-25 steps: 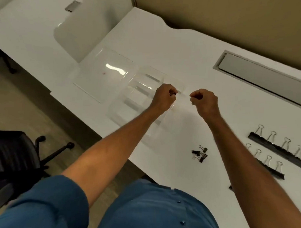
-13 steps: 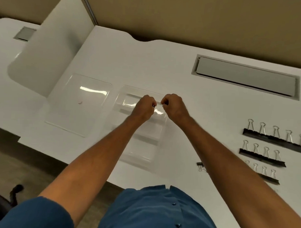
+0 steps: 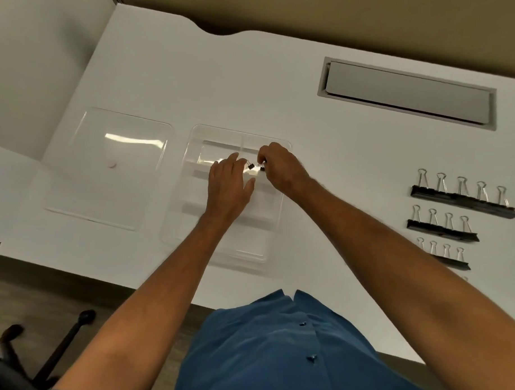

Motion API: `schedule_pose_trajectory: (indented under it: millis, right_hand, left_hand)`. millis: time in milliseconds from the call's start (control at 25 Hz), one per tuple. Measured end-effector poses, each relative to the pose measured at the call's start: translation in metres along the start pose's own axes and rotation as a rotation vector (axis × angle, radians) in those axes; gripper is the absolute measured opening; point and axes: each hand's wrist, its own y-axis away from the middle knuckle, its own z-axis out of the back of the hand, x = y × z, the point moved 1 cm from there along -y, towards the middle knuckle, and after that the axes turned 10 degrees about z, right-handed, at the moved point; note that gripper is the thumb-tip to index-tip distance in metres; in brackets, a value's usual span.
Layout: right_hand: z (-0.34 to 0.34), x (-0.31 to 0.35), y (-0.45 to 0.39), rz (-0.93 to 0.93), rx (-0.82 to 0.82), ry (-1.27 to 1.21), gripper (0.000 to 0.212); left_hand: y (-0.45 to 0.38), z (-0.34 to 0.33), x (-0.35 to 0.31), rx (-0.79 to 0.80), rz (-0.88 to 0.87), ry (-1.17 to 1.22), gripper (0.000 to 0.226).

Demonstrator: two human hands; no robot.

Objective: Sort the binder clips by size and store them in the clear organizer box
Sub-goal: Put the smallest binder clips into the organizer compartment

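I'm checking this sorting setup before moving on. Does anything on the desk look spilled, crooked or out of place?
Nothing stands out. The clear organizer box sits open beside its lid, which lies flat. The larger binder clips wait in three neat rows by size. Both the left hand and the right hand hold tiny clips over the box.

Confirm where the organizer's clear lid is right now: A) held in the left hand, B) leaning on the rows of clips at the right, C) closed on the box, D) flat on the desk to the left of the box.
D: the clear lid lies flat on the desk, left of the open organizer box, apart from it.
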Motion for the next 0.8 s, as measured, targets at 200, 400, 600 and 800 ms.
schedule_pose_trajectory:
  millis: [200, 400, 600, 800]
  right_hand:
    - [0.009, -0.001, 0.012, -0.018, -0.103, -0.054, 0.022]
    - [0.052, -0.015, 0.09, -0.097, -0.46, -0.202, 0.022]
    - [0.043, -0.061, 0.226, -0.485, -0.532, -0.25, 0.025]
    - [0.005, -0.088, 0.284, -0.535, -0.227, -0.205, 0.055]
  left_hand:
    - [0.002, 0.0, 0.008, 0.025, -0.062, -0.008, 0.047]
    - [0.007, 0.016, -0.015, -0.067, -0.054, 0.124, 0.038]
    - [0.05, 0.014, -0.089, -0.04, -0.188, 0.262, 0.029]
    - [0.109, -0.033, -0.149, 0.478, -0.372, 0.292, 0.033]
